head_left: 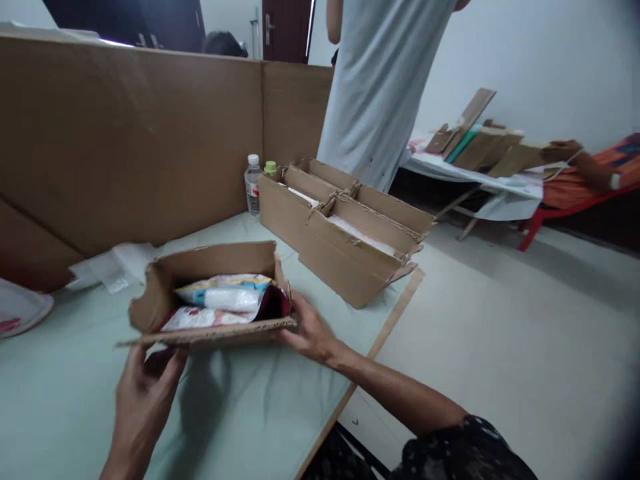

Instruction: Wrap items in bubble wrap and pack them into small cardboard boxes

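An open-topped cardboard box (215,252) with ragged edges is between my two hands, just above the green-covered table. My right hand (313,333) grips its right end, fingers behind the corner and thumb along the near side. At the near left my left hand (145,387) is closed on the lower edge of the front wall; its fingertips are partly hidden under the cardboard. Inside the box lie a clear plastic-wrapped roll (233,299), a white printed packet (210,319) with dark red edges, and a yellow-and-blue packet (240,281) behind them.
A divided cardboard organizer (330,257) stands near the table's right edge, beside a water bottle (253,187). Clear plastic bags (117,267) lie at left, before a tall cardboard partition (150,147). Beyond stand a person in grey clothing (380,80) and a second table (480,179).
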`<state>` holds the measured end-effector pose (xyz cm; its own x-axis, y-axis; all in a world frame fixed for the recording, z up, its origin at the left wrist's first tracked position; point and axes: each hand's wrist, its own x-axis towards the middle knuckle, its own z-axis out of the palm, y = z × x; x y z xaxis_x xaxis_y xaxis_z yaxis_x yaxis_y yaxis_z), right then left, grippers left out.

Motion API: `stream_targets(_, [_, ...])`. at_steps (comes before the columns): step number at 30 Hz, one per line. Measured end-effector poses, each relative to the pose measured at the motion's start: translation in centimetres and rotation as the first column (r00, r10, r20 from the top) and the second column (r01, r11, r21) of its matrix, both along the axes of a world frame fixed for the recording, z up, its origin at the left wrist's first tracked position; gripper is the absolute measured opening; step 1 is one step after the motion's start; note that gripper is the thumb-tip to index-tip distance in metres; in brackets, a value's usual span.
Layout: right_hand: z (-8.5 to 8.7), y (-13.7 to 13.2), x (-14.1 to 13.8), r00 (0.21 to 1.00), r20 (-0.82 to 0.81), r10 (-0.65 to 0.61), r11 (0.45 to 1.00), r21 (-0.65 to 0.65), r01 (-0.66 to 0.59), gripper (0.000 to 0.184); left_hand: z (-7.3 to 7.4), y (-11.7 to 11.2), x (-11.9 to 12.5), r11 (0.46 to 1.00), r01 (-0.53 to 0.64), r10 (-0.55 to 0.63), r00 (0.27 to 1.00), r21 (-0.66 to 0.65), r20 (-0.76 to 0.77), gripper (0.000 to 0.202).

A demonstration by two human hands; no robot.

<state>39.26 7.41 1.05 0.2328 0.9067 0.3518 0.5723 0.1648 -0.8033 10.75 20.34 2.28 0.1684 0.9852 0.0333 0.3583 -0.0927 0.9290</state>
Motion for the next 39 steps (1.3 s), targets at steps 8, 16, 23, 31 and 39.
stream_targets(8, [-2.8, 5.7, 6.9, 0.958, -0.036, -0.284, 0.959, -0.023, 0.284, 0.084, -1.2, 9.8, 17.4, 0.958, 0.286, -0.279, 0.910, 0.023, 0.307, 0.093])
stream_targets(16, [-4.3, 7.5, 9.0, 0.970, -0.089, -0.227, 0.973, -0.058, 0.222, 0.077, -3.8, 9.7, 23.1, 0.904, 0.426, -0.422, 0.868, 0.046, 0.262, 0.092])
stream_targets(23, [-5.8, 6.5, 8.4, 0.977, -0.025, -0.213, 0.977, -0.033, 0.212, 0.070, -5.5, 8.7, 21.6, 0.832, 0.551, -0.555, 0.825, 0.072, 0.103, 0.075])
stream_targets(31, [-5.9, 5.9, 8.4, 0.966, 0.212, -0.149, 0.985, -0.057, 0.164, 0.052, -6.6, -0.2, 12.8, 0.731, 0.661, -0.635, 0.750, 0.170, -0.185, 0.044])
stream_targets(39, [-5.6, 7.2, 5.3, 0.913, 0.403, 0.068, 0.989, -0.150, -0.007, 0.037, -4.3, -5.0, -2.1, 0.781, 0.616, -0.494, 0.711, 0.105, -0.500, 0.050])
